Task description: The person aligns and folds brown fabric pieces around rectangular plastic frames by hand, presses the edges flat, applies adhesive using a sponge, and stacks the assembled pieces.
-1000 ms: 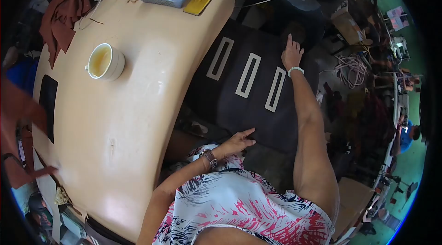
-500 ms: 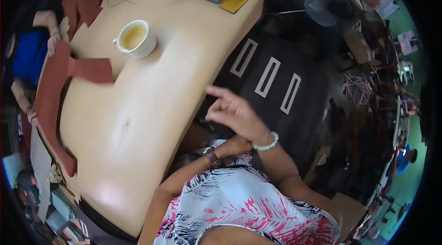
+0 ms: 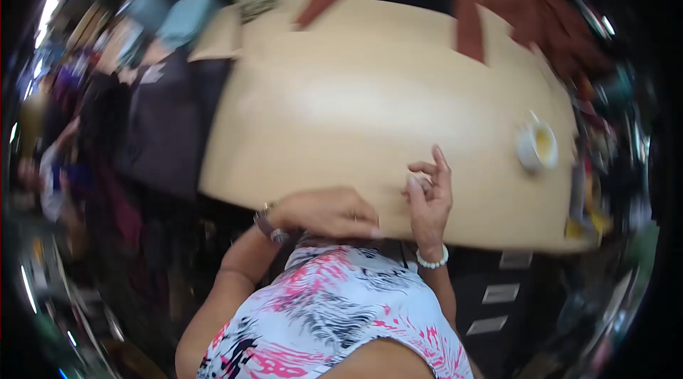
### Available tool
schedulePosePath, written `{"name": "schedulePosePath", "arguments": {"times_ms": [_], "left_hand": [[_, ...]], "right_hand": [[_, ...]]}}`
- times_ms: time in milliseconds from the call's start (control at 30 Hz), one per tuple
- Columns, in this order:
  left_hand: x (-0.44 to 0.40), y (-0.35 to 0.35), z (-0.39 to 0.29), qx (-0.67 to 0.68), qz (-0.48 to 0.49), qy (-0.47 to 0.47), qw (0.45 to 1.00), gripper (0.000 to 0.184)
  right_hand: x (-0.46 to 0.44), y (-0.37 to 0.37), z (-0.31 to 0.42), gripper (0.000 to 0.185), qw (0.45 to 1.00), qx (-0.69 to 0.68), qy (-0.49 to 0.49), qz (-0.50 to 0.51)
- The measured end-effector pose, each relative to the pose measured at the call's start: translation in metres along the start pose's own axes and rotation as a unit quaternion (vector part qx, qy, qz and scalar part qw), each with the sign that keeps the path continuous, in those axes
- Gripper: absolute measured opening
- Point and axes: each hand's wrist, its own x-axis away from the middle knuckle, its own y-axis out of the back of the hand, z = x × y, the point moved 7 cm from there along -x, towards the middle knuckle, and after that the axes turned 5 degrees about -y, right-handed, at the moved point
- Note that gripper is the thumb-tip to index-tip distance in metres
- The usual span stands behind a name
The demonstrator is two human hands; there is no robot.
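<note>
Head view of a work surface point(image 3: 334, 144) with both hands at its near edge. The right hand point(image 3: 432, 201) is raised over the edge, index finger extended and the others loosely curled; its grip is released, with nothing visible in it. The left hand point(image 3: 331, 212) lies across the edge, back uppermost; its palm is hidden and blurred, so whether this grip is empty or resting on the surface cannot be determined.

The nearest loose item is a white mug point(image 3: 526, 151) of yellowish liquid, standing toward the right end of the surface, apart from the right hand. It presents the chief hazard, in this judgement: a careless outward sweep of that hand or its beaded bracelet point(image 3: 432, 258) could tip the mug. Liquid might then run over the near edge onto the dark panel with pale rectangles point(image 3: 501, 293) below, or spread toward the reddish-brown cut piece point(image 3: 466, 19) on the far side.

A lesser risk lies at the left wrist, where the watch point(image 3: 274, 229) could scrape the edge if the arm were drawn along it. The hands lie close together, so an abrupt inward movement could make them collide.
</note>
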Motion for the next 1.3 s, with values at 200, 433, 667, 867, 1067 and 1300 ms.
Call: {"name": "schedulePosePath", "arguments": {"times_ms": [200, 433, 667, 867, 1067, 1300], "left_hand": [[0.168, 0.18, 0.034, -0.381, -0.521, 0.245, 0.724, 0.03], [0.238, 0.234, 0.112, -0.403, -0.601, 0.404, 0.561, 0.048], [0.25, 0.225, 0.126, -0.363, -0.667, 0.322, 0.565, 0.042], [0.268, 0.225, 0.136, -0.308, -0.727, 0.256, 0.558, 0.028], [0.3, 0.234, 0.16, -0.132, -0.783, 0.211, 0.569, 0.026], [0.319, 0.227, 0.206, 0.232, -0.765, -0.104, 0.591, 0.021]], "right_hand": [[0.006, -0.066, -0.013, 0.061, 0.985, 0.152, 0.045, 0.072], [0.005, -0.065, -0.018, 0.059, 0.97, 0.214, 0.088, 0.069], [0.007, -0.068, -0.016, 0.058, 0.963, 0.238, 0.095, 0.079], [-0.01, -0.114, 0.014, 0.059, 0.932, 0.277, 0.143, 0.184], [-0.033, -0.259, 0.089, 0.057, 0.86, 0.224, 0.336, 0.312], [-0.053, -0.414, 0.087, 0.058, 0.878, 0.107, 0.331, 0.329]]}}
